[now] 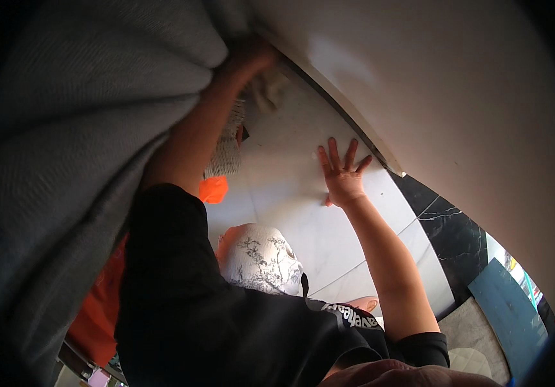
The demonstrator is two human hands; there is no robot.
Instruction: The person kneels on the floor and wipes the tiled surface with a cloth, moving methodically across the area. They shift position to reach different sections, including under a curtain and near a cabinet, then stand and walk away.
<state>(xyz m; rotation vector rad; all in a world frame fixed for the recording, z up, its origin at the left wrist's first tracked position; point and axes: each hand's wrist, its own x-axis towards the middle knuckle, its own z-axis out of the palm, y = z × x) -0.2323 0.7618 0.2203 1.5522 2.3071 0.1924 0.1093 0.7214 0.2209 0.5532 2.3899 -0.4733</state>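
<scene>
My right hand (345,181) is spread flat, palm down and fingers apart, on a pale marble-look tiled floor (297,203), just beside the edge of a large light-coloured panel (451,96). My left arm reaches up past hanging grey fabric (89,96). The left hand (255,55) lies in shadow and blur at the panel's far end; whether it grips anything cannot be made out. Below that forearm lie a grey woven cloth (226,157) and a bright orange piece (213,189). White patterned clothing (263,259) shows between my arms.
The panel slants across the upper right, its edge close to my right fingers. Black marble-look tile (451,232) borders the pale floor. A blue board (509,300) lies at the lower right beside a greyish mat (475,329). Red-orange cloth (98,309) is at the lower left.
</scene>
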